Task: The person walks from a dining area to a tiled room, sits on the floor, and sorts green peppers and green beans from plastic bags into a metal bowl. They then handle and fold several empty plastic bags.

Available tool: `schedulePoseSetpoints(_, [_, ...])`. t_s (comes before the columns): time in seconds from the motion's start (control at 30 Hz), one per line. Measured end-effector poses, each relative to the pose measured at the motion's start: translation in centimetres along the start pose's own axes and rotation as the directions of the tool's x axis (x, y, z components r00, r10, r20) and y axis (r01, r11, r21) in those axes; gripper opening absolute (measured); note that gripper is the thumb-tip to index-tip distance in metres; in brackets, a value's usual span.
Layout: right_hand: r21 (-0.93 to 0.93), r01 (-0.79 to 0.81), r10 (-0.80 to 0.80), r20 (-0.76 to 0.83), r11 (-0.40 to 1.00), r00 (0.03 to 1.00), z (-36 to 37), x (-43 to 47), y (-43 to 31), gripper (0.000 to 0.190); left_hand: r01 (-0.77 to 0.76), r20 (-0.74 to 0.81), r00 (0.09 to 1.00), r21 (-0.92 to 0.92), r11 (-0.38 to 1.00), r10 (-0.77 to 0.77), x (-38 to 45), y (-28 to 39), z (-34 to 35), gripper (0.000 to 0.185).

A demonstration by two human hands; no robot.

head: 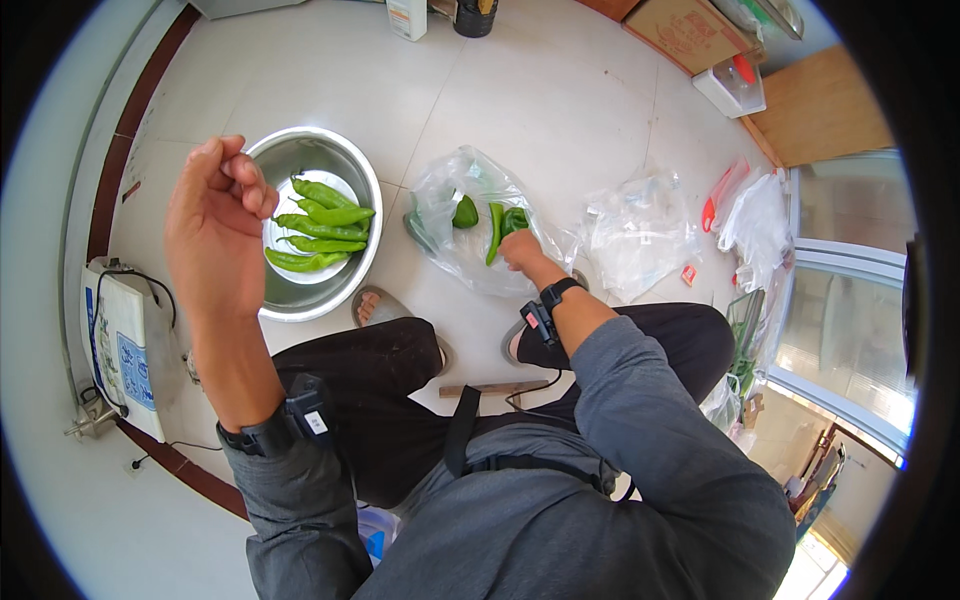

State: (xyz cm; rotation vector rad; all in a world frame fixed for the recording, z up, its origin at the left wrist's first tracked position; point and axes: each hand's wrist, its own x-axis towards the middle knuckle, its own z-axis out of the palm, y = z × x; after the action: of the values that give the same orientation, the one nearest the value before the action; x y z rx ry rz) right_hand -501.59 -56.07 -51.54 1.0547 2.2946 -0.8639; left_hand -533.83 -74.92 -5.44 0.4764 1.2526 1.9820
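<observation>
A round steel basin (367,277) stands on the floor at the left, with several long green peppers (304,225) lying side by side in it. My left hand (221,217) is raised over the basin's left rim, palm up with its fingers curled, and nothing shows in it. Right of the basin, a clear plastic bag (465,255) lies spread open; it holds a long green pepper (495,232) and darker green peppers (465,213). My right hand (521,250) reaches to the bag, fingers down at the dark green pepper on its right side; whether they grip it is hidden.
Crumpled clear plastic (641,232) lies right of the bag, with white plastic bags (754,225) beyond. A cardboard box (686,34) and a white container (731,90) are at the upper right. A white bottle (407,19) and a black container (474,16) stand at the top.
</observation>
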Motion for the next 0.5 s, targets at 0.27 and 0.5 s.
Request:
schedulePoseSetpoints(0.27, [0.794, -0.37, 0.439, 0.147, 0.481, 0.886, 4.2, 0.0, -2.6, 0.03, 0.033, -0.017, 0.999, 0.036, 0.999, -0.032, 0.3, -0.2, 0.8, 0.024])
schedulePoseSetpoints(0.5, [0.753, -0.465, 0.584, 0.134, 0.465, 0.801, 3.1, -0.9, -5.4, 0.038, 0.029, -0.037, 0.999, 0.046, 0.999, -0.027, 0.4, -0.3, 1.7, 0.027])
